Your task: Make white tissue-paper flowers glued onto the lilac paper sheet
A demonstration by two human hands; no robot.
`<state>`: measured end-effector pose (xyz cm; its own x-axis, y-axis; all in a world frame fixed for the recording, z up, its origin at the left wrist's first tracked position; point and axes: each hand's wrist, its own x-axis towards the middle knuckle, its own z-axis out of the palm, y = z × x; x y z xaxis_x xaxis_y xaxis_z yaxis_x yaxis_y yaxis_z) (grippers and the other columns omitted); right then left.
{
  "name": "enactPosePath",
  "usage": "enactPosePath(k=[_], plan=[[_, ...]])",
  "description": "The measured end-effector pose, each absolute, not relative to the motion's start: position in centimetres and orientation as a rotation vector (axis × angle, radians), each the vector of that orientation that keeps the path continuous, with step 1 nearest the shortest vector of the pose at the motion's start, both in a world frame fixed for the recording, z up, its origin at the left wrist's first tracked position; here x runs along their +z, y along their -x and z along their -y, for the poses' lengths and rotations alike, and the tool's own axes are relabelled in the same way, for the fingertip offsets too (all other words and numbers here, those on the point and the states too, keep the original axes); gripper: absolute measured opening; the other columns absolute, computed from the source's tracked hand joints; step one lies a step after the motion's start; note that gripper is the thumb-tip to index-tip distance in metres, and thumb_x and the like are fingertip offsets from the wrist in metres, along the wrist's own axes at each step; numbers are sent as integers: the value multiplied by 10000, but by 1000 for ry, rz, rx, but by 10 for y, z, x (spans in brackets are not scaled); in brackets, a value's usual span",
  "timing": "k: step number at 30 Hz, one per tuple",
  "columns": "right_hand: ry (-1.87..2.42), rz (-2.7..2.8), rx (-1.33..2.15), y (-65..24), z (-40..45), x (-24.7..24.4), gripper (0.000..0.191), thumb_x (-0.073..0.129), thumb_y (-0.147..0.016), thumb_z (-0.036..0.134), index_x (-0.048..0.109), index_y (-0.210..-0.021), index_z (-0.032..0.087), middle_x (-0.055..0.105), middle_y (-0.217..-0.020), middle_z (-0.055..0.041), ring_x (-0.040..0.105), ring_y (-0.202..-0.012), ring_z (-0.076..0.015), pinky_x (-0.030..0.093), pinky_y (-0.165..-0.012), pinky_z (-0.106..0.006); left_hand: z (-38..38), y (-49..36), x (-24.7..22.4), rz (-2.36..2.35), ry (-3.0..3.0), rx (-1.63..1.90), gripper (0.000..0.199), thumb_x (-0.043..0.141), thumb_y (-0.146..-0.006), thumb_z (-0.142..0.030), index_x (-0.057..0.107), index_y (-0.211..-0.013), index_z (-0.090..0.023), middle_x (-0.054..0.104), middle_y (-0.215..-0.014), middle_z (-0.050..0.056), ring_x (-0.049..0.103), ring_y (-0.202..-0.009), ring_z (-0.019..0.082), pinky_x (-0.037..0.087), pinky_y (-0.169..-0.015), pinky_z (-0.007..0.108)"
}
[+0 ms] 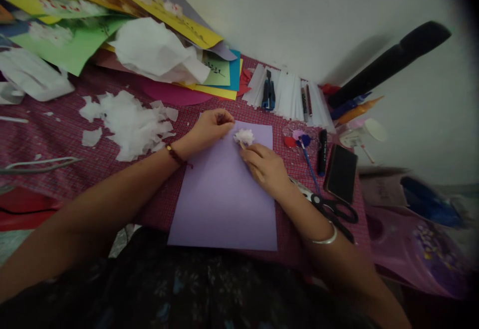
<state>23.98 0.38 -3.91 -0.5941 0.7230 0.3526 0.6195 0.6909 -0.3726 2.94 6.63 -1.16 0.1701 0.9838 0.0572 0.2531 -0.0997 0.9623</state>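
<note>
A purple sheet of paper (228, 194) lies in front of me. Near its top edge is a small white clump of tissue paper petals (244, 136). My right hand (265, 166) rests over the sheet, its fingers closed on a thin pale stick (242, 145) whose tip meets the clump. Just left of the clump, my left hand (211, 129) is held with thumb and fingers pinched together at the sheet's top; whatever is between them is too small to make out. A loose pile of torn white tissue pieces (130, 124) sits left of my left hand.
Crumpled white tissue (153, 49) and coloured cards (187, 24) fill the back left. On the right are a paint palette (295, 137), paintbrush (309, 162), black marker (322, 152), phone (341, 173) and scissors (329, 206). A blue-black cutter (268, 92) lies on white strips (288, 94).
</note>
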Motion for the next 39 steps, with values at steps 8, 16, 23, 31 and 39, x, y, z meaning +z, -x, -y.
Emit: enactPosePath(k=[8,16,23,31,39], plan=[[1095,1638,765,-244,-5,-42,233,494,-976,391,652,-946,223,681,-802,-32,618,-597,-158,508,-578,-319,-28,68,47,-1390,-1493,1195,70,626,-830,-207,574,-793,-177,588,-691,-22,513,-614,82,443,-632,276],[1129,1429,1019,-244,-9,-46,231,627,-897,448,694,-887,228,715,-773,-121,653,-567,-191,517,-574,-356,30,113,18,-1698,-2034,587,137,549,-867,-246,644,-853,-148,641,-814,45,579,-728,143,454,-661,284],[1154,1443,1034,-239,-4,-41,278,593,-910,473,656,-912,202,708,-765,-58,638,-579,-161,526,-586,-314,44,95,9,-1682,-2793,-188,223,456,-965,-168,667,-1021,-121,655,-977,104,574,-927,236,451,-797,360],[1111,1514,1018,-242,-6,-46,249,570,-923,471,660,-920,239,706,-763,-42,641,-582,-181,536,-563,-346,27,105,-1,-1691,-2783,81,230,469,-957,-211,666,-863,-139,652,-871,76,585,-847,202,456,-778,328],[1105,1560,1007,-241,-7,-44,279,540,-937,481,660,-910,231,695,-762,-47,634,-596,-178,525,-572,-342,31,98,12,-1855,-2527,291,249,503,-928,-300,671,-822,-149,644,-845,71,587,-816,188,451,-735,305]])
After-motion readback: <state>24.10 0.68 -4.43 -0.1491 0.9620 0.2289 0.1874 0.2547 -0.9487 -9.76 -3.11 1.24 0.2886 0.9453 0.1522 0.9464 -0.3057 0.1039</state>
